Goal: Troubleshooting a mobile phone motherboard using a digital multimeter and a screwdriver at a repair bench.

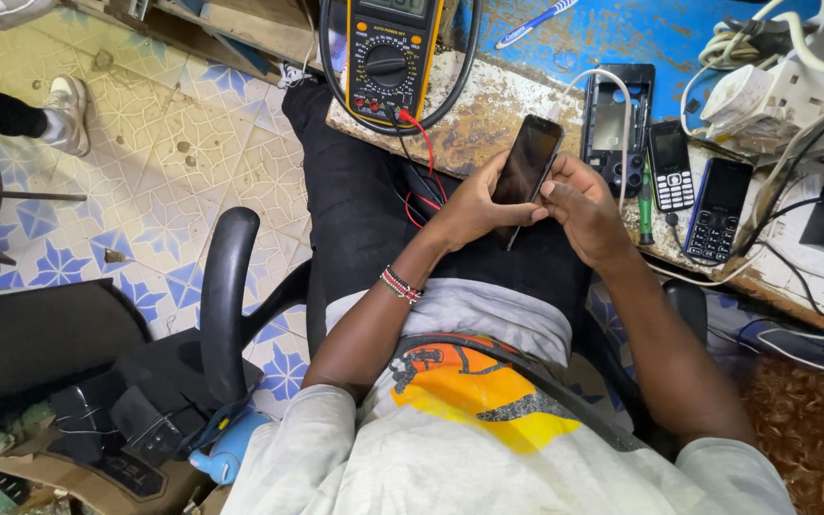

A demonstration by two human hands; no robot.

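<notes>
A black smartphone (pixel 529 158) with a dark screen is held over my lap, near the edge of a worn workbench (pixel 488 114). My left hand (pixel 474 205) cups it from the left and below. My right hand (pixel 584 205) grips its right side, thumb on the phone's edge. A thin metal tool pokes out below the phone between my hands; which hand holds it I cannot tell. A beaded bracelet (pixel 401 284) sits on my left wrist.
On the bench stand a yellow multimeter (pixel 388 57) with red and black leads, an empty phone frame (pixel 614 129), two keypad phones (pixel 669 164) (pixel 719 210), a green screwdriver (pixel 645 205), a pen and white cables. A chair armrest (pixel 226 296) is at my left. Another person's shoe (pixel 67 113) rests on the tiled floor.
</notes>
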